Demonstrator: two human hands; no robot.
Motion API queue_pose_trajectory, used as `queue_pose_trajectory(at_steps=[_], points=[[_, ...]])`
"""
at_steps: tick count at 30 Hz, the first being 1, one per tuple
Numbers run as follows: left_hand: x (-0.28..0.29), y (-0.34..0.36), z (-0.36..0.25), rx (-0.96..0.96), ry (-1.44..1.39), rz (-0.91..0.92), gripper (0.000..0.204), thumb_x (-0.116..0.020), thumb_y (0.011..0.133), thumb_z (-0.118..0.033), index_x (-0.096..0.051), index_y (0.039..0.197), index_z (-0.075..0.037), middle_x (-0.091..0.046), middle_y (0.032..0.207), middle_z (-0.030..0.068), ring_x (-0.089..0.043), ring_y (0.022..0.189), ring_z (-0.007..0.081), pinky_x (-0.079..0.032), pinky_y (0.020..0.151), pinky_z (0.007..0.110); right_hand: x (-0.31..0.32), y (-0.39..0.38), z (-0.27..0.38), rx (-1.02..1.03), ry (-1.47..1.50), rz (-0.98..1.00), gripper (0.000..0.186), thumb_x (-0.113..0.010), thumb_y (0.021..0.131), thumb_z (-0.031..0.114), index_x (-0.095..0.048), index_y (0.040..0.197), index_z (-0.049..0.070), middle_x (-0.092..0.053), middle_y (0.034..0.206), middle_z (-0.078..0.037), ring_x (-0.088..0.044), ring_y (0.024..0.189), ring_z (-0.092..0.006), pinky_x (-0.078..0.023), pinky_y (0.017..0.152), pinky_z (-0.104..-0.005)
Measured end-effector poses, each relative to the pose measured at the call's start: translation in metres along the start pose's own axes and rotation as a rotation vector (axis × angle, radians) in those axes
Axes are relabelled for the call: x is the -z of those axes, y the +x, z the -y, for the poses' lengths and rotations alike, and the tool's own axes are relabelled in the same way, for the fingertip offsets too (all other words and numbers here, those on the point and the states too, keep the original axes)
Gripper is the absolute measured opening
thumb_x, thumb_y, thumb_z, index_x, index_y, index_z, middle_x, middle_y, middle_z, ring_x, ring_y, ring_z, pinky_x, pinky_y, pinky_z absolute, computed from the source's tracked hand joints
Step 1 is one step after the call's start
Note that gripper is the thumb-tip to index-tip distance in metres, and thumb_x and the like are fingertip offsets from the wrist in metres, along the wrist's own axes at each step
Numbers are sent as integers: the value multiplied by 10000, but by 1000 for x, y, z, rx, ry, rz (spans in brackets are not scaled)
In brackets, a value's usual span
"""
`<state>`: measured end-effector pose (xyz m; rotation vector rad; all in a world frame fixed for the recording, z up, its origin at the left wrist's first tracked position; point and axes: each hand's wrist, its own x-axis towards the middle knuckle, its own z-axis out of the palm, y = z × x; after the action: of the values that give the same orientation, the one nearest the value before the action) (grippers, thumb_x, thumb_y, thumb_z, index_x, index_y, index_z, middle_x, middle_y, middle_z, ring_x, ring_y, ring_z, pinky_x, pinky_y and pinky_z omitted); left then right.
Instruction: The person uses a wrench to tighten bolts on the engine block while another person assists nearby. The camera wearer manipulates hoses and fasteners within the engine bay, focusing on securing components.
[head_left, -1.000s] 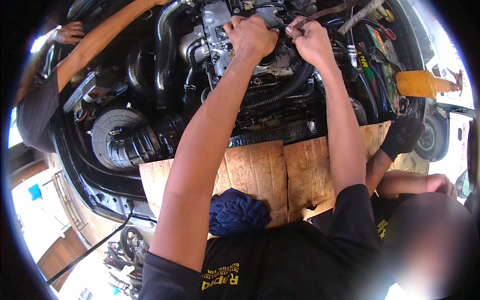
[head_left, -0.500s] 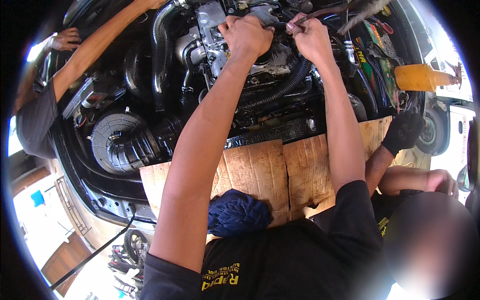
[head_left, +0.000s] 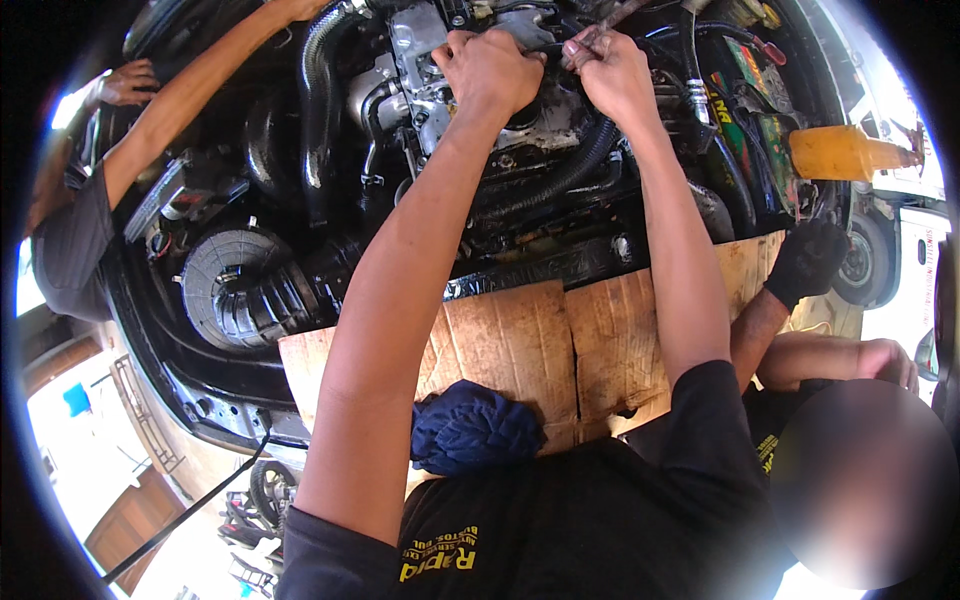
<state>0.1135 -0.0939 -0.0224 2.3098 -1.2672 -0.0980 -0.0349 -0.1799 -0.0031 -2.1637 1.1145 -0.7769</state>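
My left hand is over the grey, oily engine top, fingers curled at its upper middle; what they grip is hidden. My right hand pinches something dark and thin at a short black hose or line running between my hands. A brownish rod-like piece angles up just above my right fingers; I cannot make out what it is. Thick black hoses lie left of my hands, and a ribbed hose runs below them.
Stained cardboard covers the front edge, with a blue cloth on it. Co-workers' arms reach in at left; a black-gloved hand rests at right beside another person. A yellow container sits by the battery; a round air-filter housing is at left.
My hands have shifted slightly up and left in view. The brownish piece above my right hand angles more steeply, and the grey bar at upper right has gone from that spot.
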Motion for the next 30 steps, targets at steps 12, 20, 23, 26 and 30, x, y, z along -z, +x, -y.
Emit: queue_pose_trajectory(at_steps=[12, 20, 23, 26, 30], points=[[-1, 0, -4, 7, -7, -1, 470, -797, 897, -540, -875, 1072, -111, -797, 1208, 167, -530, 1386, 355, -299, 1173, 494, -8, 7, -18, 74, -1, -114, 138, -736, 1029, 169, -770, 1059, 38, -800, 894, -140, -778, 820, -262, -581, 797, -376], [-4, 0, -2, 38, 69, 9, 447, -808, 889, -591, -880, 1138, -227, -786, 1284, 139, -536, 1402, 332, -298, 1189, 500, -8, 5, -8, -42, 39, -52, 152, -754, 1021, 200, -784, 1046, 53, -808, 877, -119, -775, 809, -221, -571, 763, -363], [-2, 0, -3, 11, 26, 6, 453, -799, 900, -554, -877, 1108, -160, -787, 1260, 157, -528, 1398, 345, -297, 1181, 500, -9, 3, -6, -37, 42, -124, 176, -763, 1014, 219, -794, 1025, 46, -804, 853, -123, -779, 810, -221, -573, 763, -364], [-1, 0, 1, 13, -2, 10, 449, -793, 908, -532, -876, 1099, -134, -789, 1247, 166, -527, 1394, 352, -292, 1181, 500, -12, 2, -1, -45, 53, -67, 183, -764, 1007, 218, -804, 1017, 40, -811, 873, -138, -797, 842, -234, -586, 792, -369], [1, 0, -4, 22, -13, 15, 431, -794, 910, -526, -878, 1104, -149, -792, 1245, 161, -530, 1391, 353, -283, 1187, 499, -11, 6, -11, 11, 17, -236, 176, -758, 998, 197, -816, 1009, 31, -822, 922, -155, -818, 913, -244, -599, 840, -381]])
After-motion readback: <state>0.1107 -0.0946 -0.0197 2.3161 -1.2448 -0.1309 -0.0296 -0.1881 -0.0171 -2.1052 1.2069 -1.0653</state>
